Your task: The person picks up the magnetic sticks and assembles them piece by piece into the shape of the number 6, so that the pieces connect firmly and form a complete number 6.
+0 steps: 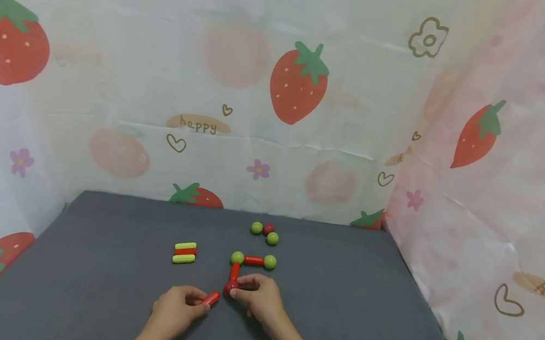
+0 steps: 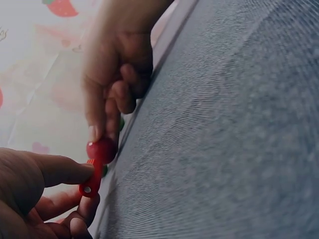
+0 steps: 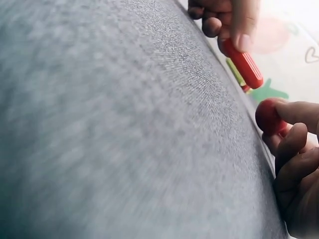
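Rods [image 1: 185, 251] left of joined pieces [image 1: 237, 258], loose balls [image 1: 272, 239] behind

The left hand [image 1: 174, 309] hides 1 end of a red rod [image 1: 213, 298]; the right wrist view blurs the near table [image 3: 94, 164].

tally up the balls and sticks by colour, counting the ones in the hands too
green balls: 4
dark red balls: 2
red sticks: 4
yellow sticks: 2
Total: 12
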`<state>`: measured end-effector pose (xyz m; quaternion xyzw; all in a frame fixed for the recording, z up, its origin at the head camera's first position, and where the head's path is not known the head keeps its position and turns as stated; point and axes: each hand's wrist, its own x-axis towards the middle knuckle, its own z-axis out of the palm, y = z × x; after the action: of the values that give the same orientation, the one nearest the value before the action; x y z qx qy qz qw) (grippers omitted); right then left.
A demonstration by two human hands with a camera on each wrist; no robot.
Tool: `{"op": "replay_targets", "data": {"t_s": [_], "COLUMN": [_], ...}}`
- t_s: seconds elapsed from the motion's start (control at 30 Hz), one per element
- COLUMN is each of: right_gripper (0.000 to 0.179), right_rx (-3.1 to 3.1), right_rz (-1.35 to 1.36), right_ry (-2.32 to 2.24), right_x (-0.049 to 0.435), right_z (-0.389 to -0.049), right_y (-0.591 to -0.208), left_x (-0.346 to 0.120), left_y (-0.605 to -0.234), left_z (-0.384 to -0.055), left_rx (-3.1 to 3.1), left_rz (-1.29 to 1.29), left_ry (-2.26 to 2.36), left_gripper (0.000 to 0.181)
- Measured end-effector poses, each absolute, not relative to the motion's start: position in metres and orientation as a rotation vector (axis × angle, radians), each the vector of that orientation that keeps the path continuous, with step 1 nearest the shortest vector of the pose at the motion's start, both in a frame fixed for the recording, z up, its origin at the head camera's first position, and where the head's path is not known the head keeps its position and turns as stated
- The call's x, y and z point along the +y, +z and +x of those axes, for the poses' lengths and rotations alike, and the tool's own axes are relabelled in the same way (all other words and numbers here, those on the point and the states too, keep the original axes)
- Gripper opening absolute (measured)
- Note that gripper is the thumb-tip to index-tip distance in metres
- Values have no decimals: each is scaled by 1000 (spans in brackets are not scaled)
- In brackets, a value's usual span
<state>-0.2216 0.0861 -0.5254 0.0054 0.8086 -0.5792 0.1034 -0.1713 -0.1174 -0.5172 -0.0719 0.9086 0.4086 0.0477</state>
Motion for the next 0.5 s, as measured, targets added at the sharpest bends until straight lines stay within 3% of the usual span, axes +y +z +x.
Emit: {"op": "replay_targets", "data": {"t_s": [0.5], "right_gripper": [27], "right_rx": [2386], "right_rz": [8], "right_ry": [-1732], "right_x": [70], "right_z": [-223], "right_y": [-525], "left_x": [-110], "left_y": [-521], "left_z": [-170], "left_rx": [2785], "left_rz": [-261], "left_ry": [1242], "left_gripper": [19]}}
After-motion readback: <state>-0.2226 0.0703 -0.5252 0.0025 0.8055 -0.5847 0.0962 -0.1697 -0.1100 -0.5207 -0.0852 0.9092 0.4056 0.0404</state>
